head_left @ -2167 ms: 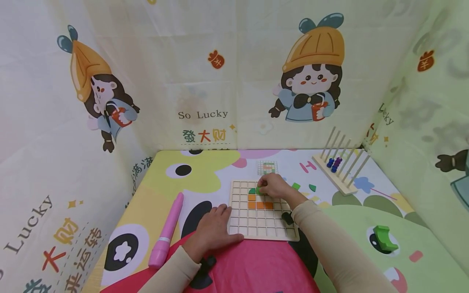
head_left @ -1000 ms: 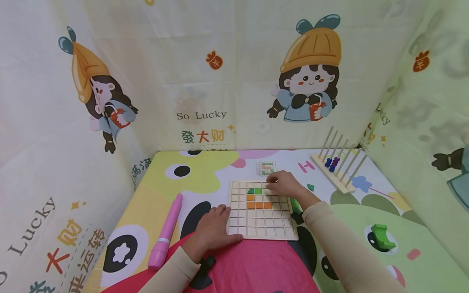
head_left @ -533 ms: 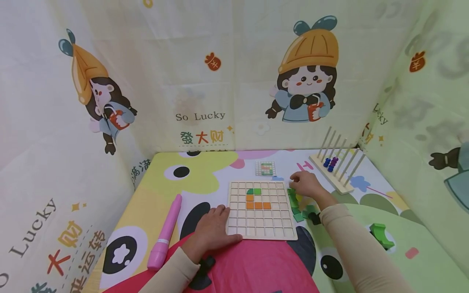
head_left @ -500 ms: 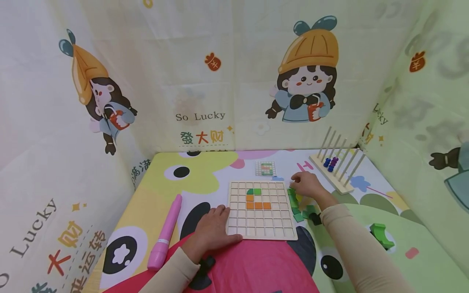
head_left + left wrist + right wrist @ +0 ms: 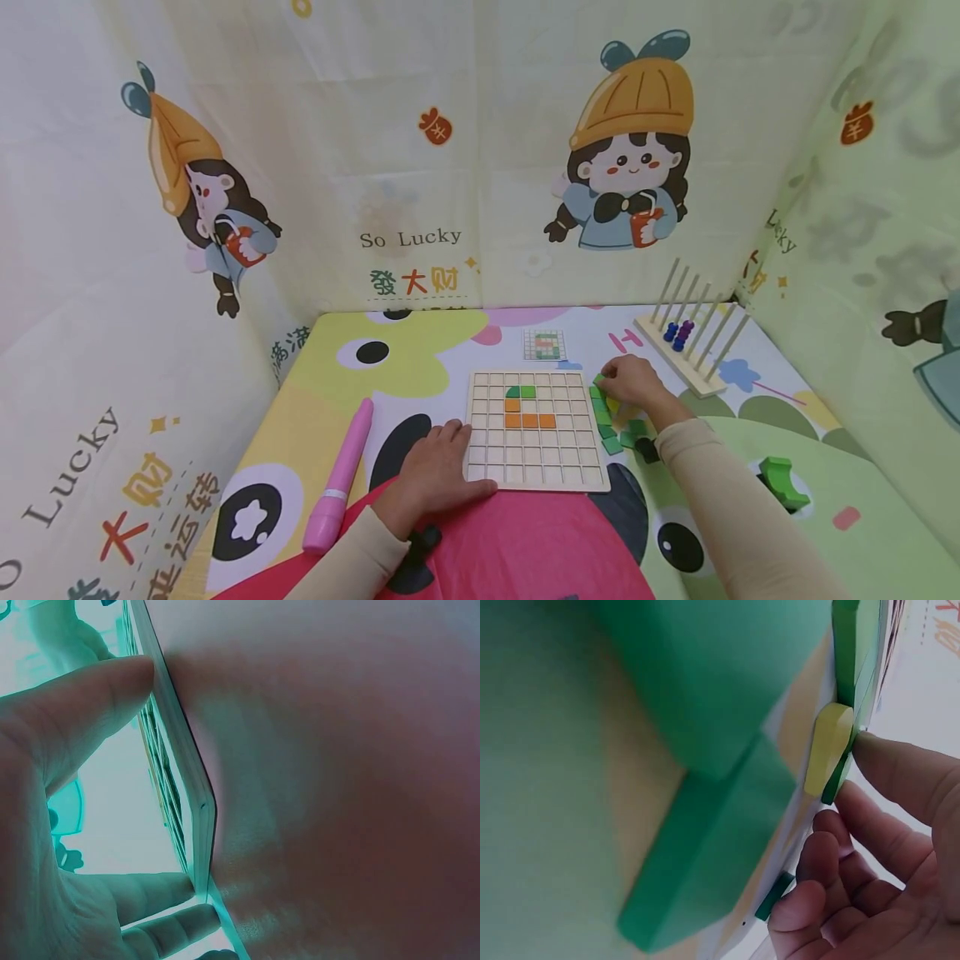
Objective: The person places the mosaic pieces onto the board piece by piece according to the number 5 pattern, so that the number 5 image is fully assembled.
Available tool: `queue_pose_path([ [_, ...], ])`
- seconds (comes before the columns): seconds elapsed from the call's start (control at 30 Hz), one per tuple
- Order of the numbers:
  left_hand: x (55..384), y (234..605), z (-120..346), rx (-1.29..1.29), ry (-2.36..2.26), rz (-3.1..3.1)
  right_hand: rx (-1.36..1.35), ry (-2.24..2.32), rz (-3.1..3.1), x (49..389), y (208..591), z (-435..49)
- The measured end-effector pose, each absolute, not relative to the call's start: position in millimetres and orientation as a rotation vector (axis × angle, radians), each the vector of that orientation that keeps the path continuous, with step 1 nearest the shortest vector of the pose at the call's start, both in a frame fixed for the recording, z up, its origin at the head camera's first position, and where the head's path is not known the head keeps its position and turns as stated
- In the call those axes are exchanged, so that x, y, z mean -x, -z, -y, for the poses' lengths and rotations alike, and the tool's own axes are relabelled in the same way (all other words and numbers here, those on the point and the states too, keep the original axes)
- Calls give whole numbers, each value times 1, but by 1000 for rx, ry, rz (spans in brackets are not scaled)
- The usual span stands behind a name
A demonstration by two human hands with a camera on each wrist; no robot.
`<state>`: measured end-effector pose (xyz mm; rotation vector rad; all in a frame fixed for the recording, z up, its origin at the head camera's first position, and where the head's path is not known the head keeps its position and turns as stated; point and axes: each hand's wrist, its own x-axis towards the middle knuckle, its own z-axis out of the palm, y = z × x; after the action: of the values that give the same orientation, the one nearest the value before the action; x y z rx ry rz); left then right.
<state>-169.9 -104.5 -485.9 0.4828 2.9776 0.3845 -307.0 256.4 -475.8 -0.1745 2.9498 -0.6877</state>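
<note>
A cartoon-print cloth (image 5: 315, 379) covers the table; on it, the left hand (image 5: 435, 467) lies open against the grid board (image 5: 540, 460) — apparently steadying it — while the right hand (image 5: 636, 385) pinches a green piece (image 5: 597, 380) among loose blocks (image 5: 602, 415) kept handily beside the board's right edge.

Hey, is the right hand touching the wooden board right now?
Apart: the head view shows the right hand beyond the right edge of the wooden board, with green tiles visible in the gap between them.
</note>
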Motion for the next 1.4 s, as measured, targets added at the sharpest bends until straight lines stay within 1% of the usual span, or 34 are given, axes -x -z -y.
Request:
queue_pose_path([
  [0.3, 170, 485, 104, -490, -384, -2973, 156, 730, -2947, 308, 474, -254],
  [1.07, 171, 487, 104, -486, -386, -2974, 303, 935, -2903, 304, 471, -247],
  [1.2, 171, 487, 104, -481, -391, -2972, 310, 1002, -2850, 303, 468, -242],
  [1.4, 171, 487, 104, -473, -395, -2969, 388, 1027, -2813, 302, 466, -223],
])
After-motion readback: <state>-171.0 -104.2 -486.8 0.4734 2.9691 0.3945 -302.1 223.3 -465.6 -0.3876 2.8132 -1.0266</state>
